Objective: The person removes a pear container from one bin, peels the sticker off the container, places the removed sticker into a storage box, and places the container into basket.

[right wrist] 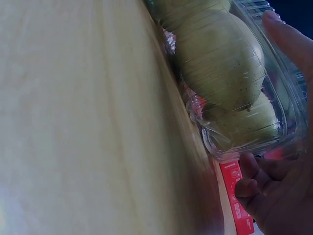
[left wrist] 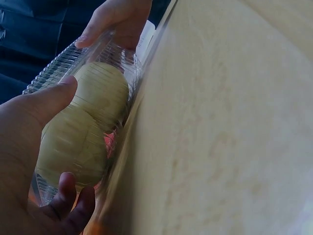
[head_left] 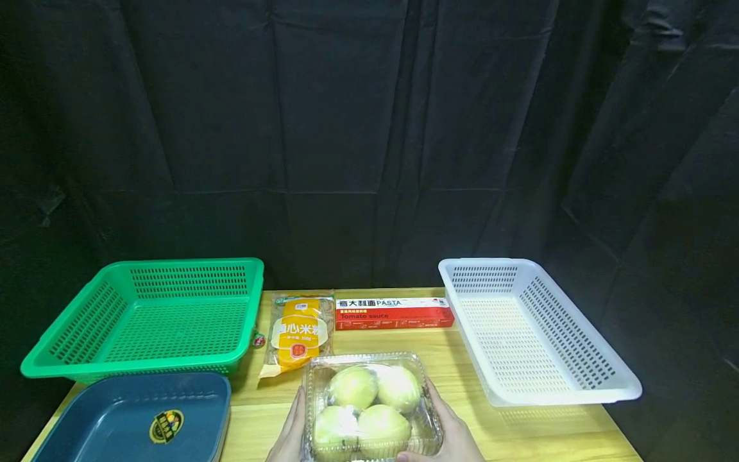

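A clear plastic clamshell box (head_left: 424, 363) with several pale green fruits (head_left: 383, 430) inside is at the front middle of the wooden table. My left hand (head_left: 291, 427) grips its left side, and my right hand (head_left: 453, 433) grips the right side. In the left wrist view the left thumb lies along the box, with fingers curled near its far end. The right wrist view shows the right thumb (right wrist: 288, 36) at the upper edge and curled fingers by the corner. Whether the box touches the table, I cannot tell.
A green basket (head_left: 242, 350) stands at the left, behind a dark blue basin (head_left: 104, 430) with a round sticker. Behind the box lie a rice noodle bag (head_left: 299, 330) and a red-and-white pasta box (head_left: 395, 314). A white basket (head_left: 577, 398) is at the right.
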`<state>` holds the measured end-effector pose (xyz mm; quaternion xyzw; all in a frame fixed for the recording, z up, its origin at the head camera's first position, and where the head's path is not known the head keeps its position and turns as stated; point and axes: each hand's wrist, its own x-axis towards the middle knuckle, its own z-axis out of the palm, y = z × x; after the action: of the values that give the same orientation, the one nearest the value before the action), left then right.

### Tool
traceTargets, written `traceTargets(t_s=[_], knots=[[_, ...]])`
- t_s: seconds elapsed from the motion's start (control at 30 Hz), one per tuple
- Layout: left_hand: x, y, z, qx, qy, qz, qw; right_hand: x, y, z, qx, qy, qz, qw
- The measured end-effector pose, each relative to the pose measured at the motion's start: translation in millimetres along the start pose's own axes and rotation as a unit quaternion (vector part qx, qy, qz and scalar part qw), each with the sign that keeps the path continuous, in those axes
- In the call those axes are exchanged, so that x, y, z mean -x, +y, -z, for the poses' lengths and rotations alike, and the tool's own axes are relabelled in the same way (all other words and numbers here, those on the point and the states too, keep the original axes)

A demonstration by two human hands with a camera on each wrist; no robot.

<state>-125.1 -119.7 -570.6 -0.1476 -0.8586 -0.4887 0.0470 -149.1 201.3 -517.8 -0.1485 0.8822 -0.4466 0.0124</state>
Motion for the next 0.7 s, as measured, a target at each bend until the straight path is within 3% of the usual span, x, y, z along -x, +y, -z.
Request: traceTargets(t_s=[0.17, 0.37, 0.5, 0.6, 0.7], knots=[[1.2, -3.1, -1.6, -0.020, 0.013, -0.017, 0.9996, 0.7, -1.5, 0.3, 0.000, 0.000, -0.006, 1.0000], [2.1, -10.7, -7.9, -0.034, 0.072, -0.093, 0.9925, 1.3, -2.6, -0.2, -0.010, 0.002, -0.014, 0.9999], [1.4, -12.9, -8.8, -0.027, 0.092, -0.141, 0.9854, 1.3, -3.5, -0.3, -0.002, 0.007, -0.014, 0.9999], [0.9, -12.5, -7.3, -0.022, 0.086, -0.142, 0.9859, 1.0, -4.6, 0.0, 0.007, 0.010, -0.016, 0.9998], [1.3, -10.7, -4.7, -0.026, 0.073, -0.123, 0.9893, 1.2, -5.3, 0.2, 0.012, 0.011, -0.022, 0.9996]])
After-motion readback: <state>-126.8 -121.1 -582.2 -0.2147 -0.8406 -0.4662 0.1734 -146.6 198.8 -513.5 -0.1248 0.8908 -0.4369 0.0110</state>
